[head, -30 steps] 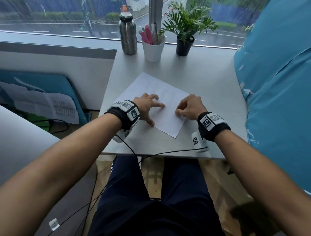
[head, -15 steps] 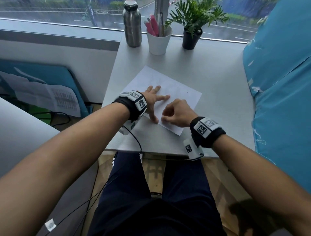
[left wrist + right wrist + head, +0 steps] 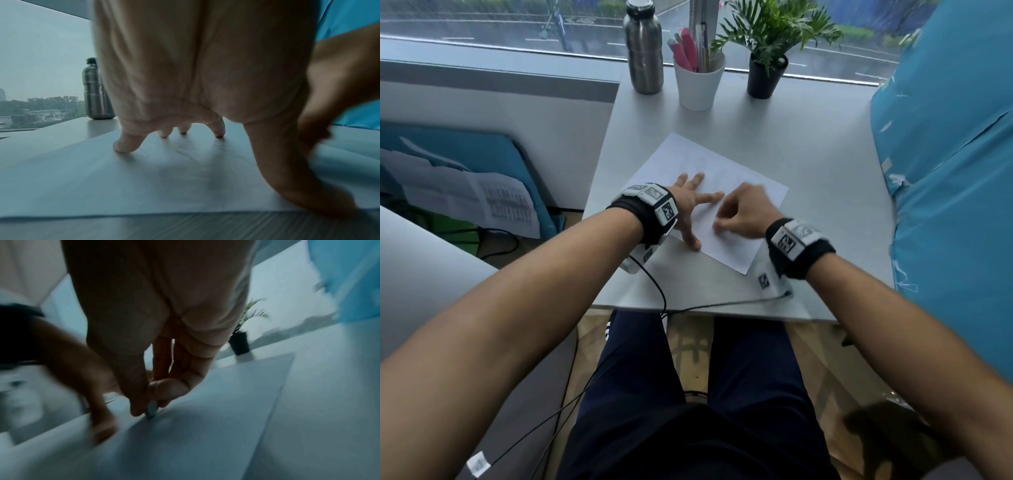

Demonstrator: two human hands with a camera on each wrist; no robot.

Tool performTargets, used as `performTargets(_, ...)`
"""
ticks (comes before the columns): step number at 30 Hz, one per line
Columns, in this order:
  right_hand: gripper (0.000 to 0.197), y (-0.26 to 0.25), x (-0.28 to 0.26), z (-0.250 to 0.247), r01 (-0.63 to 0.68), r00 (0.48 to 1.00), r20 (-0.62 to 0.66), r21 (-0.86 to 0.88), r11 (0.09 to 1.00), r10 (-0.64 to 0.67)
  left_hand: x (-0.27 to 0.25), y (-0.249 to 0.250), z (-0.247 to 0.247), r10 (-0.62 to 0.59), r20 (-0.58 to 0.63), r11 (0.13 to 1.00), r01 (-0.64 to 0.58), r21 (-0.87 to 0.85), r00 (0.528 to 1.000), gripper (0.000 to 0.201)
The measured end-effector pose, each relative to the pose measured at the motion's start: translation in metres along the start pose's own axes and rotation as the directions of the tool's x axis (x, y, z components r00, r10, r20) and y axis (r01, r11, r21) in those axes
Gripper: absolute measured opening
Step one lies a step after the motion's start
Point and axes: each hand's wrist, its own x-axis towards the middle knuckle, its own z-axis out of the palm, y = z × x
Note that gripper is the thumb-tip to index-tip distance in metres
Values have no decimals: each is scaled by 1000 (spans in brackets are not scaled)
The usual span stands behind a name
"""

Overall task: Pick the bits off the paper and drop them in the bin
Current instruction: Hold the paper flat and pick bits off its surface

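Note:
A white sheet of paper (image 3: 736, 174) lies skewed on the grey table (image 3: 825, 192). My left hand (image 3: 695, 202) rests on its left part with fingers spread and straight, fingertips (image 3: 127, 146) pressing the sheet. My right hand (image 3: 719, 224) hovers low over the near part of the sheet, close to the left thumb. Its thumb and forefinger pinch a small pale bit (image 3: 152, 409) that touches the paper. That hand is motion-blurred. No bin is in view.
At the table's far edge stand a steel bottle (image 3: 643, 48), a white cup of pens (image 3: 699, 82) and a potted plant (image 3: 765, 68). A blue covered bulk (image 3: 945, 171) borders the right side. Cables hang over the near edge (image 3: 688, 305). Printed sheets (image 3: 482, 198) lie low on the left.
My right hand has slid left across the paper toward the left thumb and pinched down. The left hand has stayed spread on the sheet.

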Motion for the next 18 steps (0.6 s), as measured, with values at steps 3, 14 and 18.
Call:
performTargets(3,10,-7,-6,8,81,990,116,-35,996,-77,0,-1,0,9,1,1000,-9,12,1000,129)
performTargets(14,13,7,14,-10,-39,998,-46,39,998,41,-3,4,-1,6,18,1000,-6,24,1000,128)
performTargets(18,13,-8,3,6,52,998,38,-46,998,-50,-4,4,-2,16,12,999,-16,27,1000,127)
